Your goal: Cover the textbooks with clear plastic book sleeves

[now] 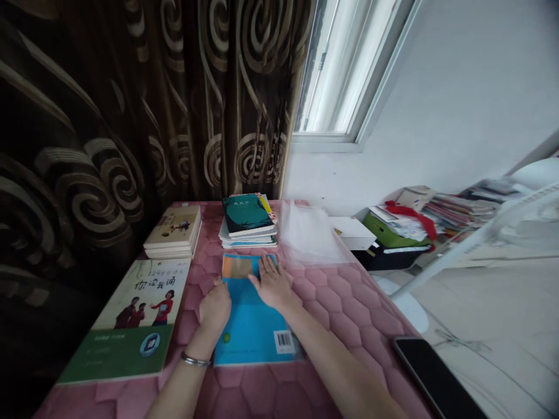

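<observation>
Rested right hand (273,285) open on blue book (251,320), in front of book stack (248,216); held left hand (215,306) curled at blue book's edge, couldn't tell if gripping; probably needed light, even pressure.

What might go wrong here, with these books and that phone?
The phone lies at the right edge of the pink surface, so a bump from the right hand might knock it off. The clear sheets near that edge could slide if brushed. And with that hand flat on the blue book, hard pressing might crease the cover.
</observation>
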### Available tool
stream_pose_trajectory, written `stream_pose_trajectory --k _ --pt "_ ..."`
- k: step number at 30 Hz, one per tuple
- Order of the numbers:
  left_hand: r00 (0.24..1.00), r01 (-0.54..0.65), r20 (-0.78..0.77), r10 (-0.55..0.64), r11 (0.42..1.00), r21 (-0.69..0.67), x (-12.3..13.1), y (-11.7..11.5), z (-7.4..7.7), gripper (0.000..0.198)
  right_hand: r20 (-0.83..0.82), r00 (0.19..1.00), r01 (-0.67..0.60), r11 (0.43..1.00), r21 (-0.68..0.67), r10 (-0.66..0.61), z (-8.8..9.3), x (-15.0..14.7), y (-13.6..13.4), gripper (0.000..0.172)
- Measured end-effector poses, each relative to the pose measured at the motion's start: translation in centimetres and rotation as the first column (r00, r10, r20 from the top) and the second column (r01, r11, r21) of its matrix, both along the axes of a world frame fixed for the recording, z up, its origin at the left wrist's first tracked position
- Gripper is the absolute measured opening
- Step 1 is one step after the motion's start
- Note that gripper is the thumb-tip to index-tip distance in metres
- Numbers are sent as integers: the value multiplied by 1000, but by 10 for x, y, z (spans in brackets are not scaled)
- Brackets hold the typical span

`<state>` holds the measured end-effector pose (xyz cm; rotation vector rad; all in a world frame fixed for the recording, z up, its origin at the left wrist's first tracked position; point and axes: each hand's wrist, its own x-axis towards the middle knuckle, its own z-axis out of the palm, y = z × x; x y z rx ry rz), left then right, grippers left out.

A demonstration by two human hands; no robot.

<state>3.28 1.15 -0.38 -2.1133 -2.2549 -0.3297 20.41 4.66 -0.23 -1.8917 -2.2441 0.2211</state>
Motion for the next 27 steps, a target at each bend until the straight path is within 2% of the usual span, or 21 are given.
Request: stream_pose_trajectory --k 3,5,8,10,12,14,18,20,23,25,27 --pt "999 14 35 -13 1000 -22 -3 3 0 48 -11 994 106 992 -62 -107 3 25 6 72" --pt "996 53 70 -52 998 -23 -6 5 -1 45 0 993 121 991 -65 -121 7 32 -2 71" --pt "992 88 94 -85 996 -25 -10 6 -2 42 11 998 69 997 32 -69 8 19 -34 72" --pt "992 85 95 -82 996 -26 -11 5 -2 42 -22 999 -25 995 92 27 3 3 -62 74" --pt "993 73 93 -69 997 -35 -11 3 0 44 -46 991 -120 988 95 125 -5 -6 -86 76" --pt "994 56 97 -51 997 -50 -10 1 2 46 -52 993 -98 992 78 102 -13 -5 -100 78" --pt "993 46 108 -40 997 -62 -8 0 0 47 -58 998 6 1000 31 -4 -22 22 -105 79" --pt "992 36 126 -28 997 -61 -9 2 -4 48 -75 997 -5 1000 8 6 -21 32 -104 78" --pt "972 25 237 -8 997 -68 -13 7 -9 47 -125 992 -23 999 -23 20 -17 38 -105 78" --pt "950 24 311 -2 997 -69 -16 10 -12 45 -210 978 -19 1000 -11 16 -15 42 -104 76" --pt "935 25 355 1 997 -69 -20 13 -13 43 -375 926 47 998 32 -32 -15 49 -100 68"
